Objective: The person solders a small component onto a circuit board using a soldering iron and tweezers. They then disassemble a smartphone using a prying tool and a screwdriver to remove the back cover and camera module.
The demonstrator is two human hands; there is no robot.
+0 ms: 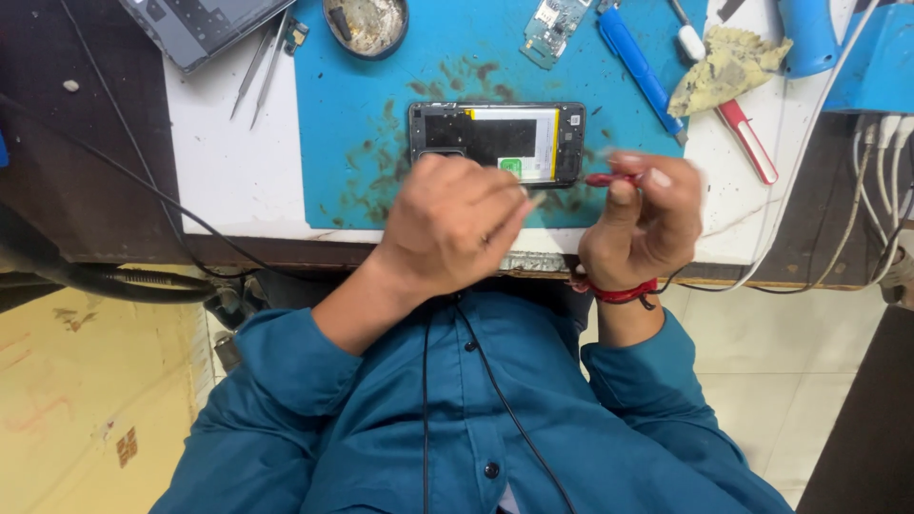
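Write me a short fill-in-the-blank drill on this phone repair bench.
1. The opened black smartphone lies on a ____ work mat.
2. The right hand pinches a small ____ tool in its fingers.
3. The thin metal tweezers lie to the ____ of the mat in the picture.

Missing words: blue; red; left
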